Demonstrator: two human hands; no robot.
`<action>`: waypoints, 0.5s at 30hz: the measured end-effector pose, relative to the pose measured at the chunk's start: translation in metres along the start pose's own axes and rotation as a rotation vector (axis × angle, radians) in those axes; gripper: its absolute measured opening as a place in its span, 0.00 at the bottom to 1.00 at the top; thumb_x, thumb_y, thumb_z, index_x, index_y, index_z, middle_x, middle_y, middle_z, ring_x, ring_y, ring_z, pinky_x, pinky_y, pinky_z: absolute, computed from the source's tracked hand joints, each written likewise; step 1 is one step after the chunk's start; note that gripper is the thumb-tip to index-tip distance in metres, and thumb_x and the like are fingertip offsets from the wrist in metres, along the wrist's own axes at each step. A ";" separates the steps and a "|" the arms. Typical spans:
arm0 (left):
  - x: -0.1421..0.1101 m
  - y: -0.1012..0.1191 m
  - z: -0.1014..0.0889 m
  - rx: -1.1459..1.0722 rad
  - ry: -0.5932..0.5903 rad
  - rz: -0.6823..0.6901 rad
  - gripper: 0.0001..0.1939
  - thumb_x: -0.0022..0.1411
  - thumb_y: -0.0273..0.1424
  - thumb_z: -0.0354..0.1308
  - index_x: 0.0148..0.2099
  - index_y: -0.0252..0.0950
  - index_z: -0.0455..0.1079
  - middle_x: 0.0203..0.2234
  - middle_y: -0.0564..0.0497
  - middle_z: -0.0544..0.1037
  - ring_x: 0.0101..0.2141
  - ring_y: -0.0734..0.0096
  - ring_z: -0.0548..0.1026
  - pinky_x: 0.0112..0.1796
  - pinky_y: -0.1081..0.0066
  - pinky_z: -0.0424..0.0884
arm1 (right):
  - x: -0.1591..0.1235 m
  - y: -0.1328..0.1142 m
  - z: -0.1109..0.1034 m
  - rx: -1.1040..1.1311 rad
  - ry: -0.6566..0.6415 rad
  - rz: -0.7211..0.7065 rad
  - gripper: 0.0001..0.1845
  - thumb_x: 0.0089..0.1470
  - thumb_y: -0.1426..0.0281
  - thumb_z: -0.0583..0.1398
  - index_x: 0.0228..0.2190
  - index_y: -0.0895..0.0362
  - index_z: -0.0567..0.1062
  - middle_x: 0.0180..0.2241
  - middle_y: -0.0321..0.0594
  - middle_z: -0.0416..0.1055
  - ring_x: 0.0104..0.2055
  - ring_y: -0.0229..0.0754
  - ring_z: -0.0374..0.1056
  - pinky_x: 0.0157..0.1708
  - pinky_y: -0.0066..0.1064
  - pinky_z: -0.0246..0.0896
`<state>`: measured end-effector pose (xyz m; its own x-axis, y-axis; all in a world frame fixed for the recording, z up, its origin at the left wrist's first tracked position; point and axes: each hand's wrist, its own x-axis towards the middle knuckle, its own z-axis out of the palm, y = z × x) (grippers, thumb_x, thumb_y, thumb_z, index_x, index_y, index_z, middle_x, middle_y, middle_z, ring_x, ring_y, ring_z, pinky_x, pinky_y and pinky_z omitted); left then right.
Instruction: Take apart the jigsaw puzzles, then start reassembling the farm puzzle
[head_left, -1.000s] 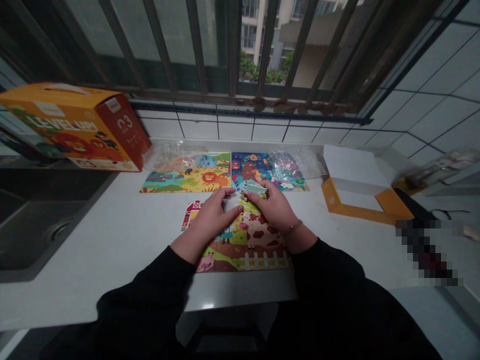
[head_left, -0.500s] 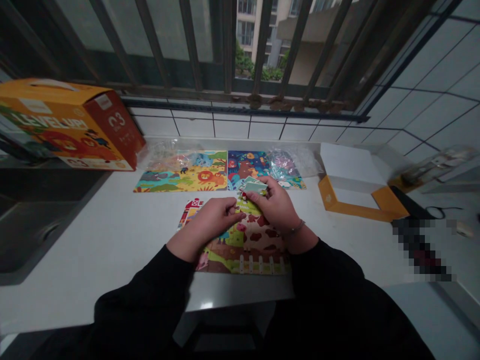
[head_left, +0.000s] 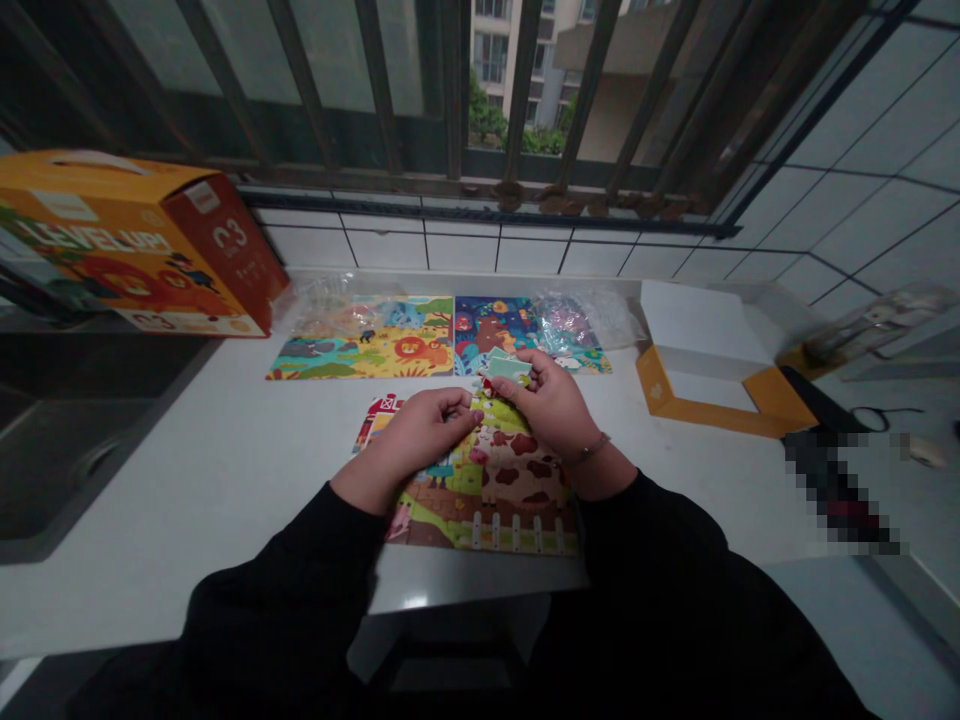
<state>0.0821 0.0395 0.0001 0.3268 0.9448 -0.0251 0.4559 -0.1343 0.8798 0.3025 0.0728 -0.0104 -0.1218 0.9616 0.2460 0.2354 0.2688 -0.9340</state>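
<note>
Pinching a pale green jigsaw piece (head_left: 506,367) over a farm jigsaw puzzle (head_left: 517,490)

The piece is gripped between the thumb and fingertips of the right hand (head_left: 544,400), just above the puzzle's top edge, with the wrist turned inward and a thin bracelet (head_left: 589,449) around it. A light pinch near the piece's edge suits this work, since its outline is left in view and the puzzle beneath is not disturbed. The left hand (head_left: 420,430) is laid over the puzzle's upper left corner, its fingers (head_left: 459,403) loosely curled, not clenched; whether anything is held under them cannot be told. Both forearms are angled inward from black sleeves (head_left: 285,580).

Beyond the hands, along the rear edge of the bench (head_left: 187,470), a lion jungle puzzle (head_left: 360,350) and a blue animal puzzle (head_left: 487,335) are laid side by side, with clear plastic bags (head_left: 585,315) behind. An orange puzzle box (head_left: 135,245) is stood at the rear left corner, and an open orange-and-white box lid (head_left: 697,345) is placed near the right edge.
</note>
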 end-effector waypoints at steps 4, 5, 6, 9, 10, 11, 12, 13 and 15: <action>-0.001 0.000 0.003 -0.054 -0.003 -0.060 0.21 0.67 0.50 0.62 0.32 0.39 0.69 0.20 0.58 0.66 0.22 0.74 0.61 0.24 0.72 0.54 | -0.001 0.000 -0.002 -0.017 -0.019 -0.030 0.22 0.58 0.53 0.71 0.47 0.53 0.78 0.40 0.39 0.81 0.38 0.45 0.76 0.39 0.36 0.71; 0.000 -0.001 0.003 -0.081 0.001 -0.081 0.21 0.67 0.51 0.62 0.32 0.39 0.69 0.19 0.58 0.66 0.21 0.74 0.60 0.24 0.72 0.53 | -0.002 -0.002 -0.003 -0.041 -0.015 -0.072 0.22 0.57 0.53 0.71 0.46 0.53 0.78 0.42 0.40 0.82 0.41 0.47 0.77 0.41 0.37 0.72; 0.000 -0.002 0.003 -0.108 0.009 -0.096 0.21 0.67 0.51 0.62 0.32 0.39 0.69 0.19 0.58 0.66 0.21 0.74 0.60 0.24 0.72 0.53 | -0.004 -0.004 -0.004 -0.079 -0.012 -0.118 0.21 0.57 0.54 0.72 0.46 0.52 0.79 0.43 0.40 0.82 0.43 0.48 0.78 0.44 0.39 0.72; 0.003 -0.006 0.004 -0.157 0.059 -0.098 0.20 0.67 0.50 0.61 0.32 0.40 0.69 0.19 0.58 0.66 0.21 0.73 0.61 0.24 0.72 0.54 | -0.007 -0.013 -0.009 -0.209 -0.035 -0.217 0.18 0.55 0.55 0.74 0.43 0.51 0.82 0.44 0.41 0.83 0.47 0.51 0.78 0.50 0.43 0.73; 0.004 -0.007 0.004 -0.160 0.075 -0.082 0.18 0.67 0.48 0.61 0.33 0.40 0.69 0.20 0.57 0.68 0.22 0.73 0.62 0.25 0.72 0.56 | -0.008 -0.016 -0.010 -0.233 -0.059 -0.233 0.16 0.56 0.56 0.74 0.42 0.50 0.83 0.43 0.40 0.84 0.47 0.51 0.79 0.50 0.43 0.73; 0.005 -0.008 0.004 -0.159 0.087 -0.063 0.17 0.66 0.47 0.61 0.33 0.40 0.70 0.22 0.56 0.70 0.24 0.72 0.64 0.26 0.72 0.58 | -0.009 -0.018 -0.011 -0.242 -0.086 -0.249 0.15 0.56 0.57 0.74 0.42 0.49 0.83 0.43 0.40 0.84 0.46 0.51 0.80 0.50 0.43 0.73; 0.006 -0.009 0.004 -0.157 0.093 -0.044 0.15 0.66 0.46 0.61 0.34 0.39 0.71 0.24 0.55 0.72 0.26 0.71 0.66 0.28 0.71 0.60 | -0.010 -0.020 -0.012 -0.241 -0.116 -0.269 0.13 0.57 0.58 0.74 0.41 0.49 0.84 0.43 0.40 0.85 0.47 0.51 0.80 0.50 0.43 0.73; 0.006 -0.009 0.004 -0.155 0.094 -0.028 0.14 0.66 0.44 0.60 0.35 0.39 0.72 0.26 0.54 0.74 0.27 0.70 0.68 0.29 0.71 0.61 | -0.010 -0.021 -0.012 -0.236 -0.143 -0.290 0.13 0.57 0.58 0.74 0.41 0.49 0.84 0.44 0.40 0.85 0.47 0.52 0.80 0.50 0.43 0.73; 0.006 -0.009 0.003 -0.132 0.094 -0.020 0.14 0.66 0.43 0.59 0.35 0.39 0.73 0.28 0.53 0.75 0.30 0.69 0.69 0.31 0.71 0.63 | -0.011 -0.021 -0.012 -0.226 -0.169 -0.303 0.13 0.56 0.58 0.74 0.40 0.49 0.85 0.44 0.41 0.85 0.48 0.52 0.81 0.51 0.44 0.73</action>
<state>0.0828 0.0455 -0.0090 0.2374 0.9714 -0.0041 0.3471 -0.0809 0.9343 0.3106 0.0572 0.0099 -0.3699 0.8196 0.4376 0.3682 0.5618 -0.7408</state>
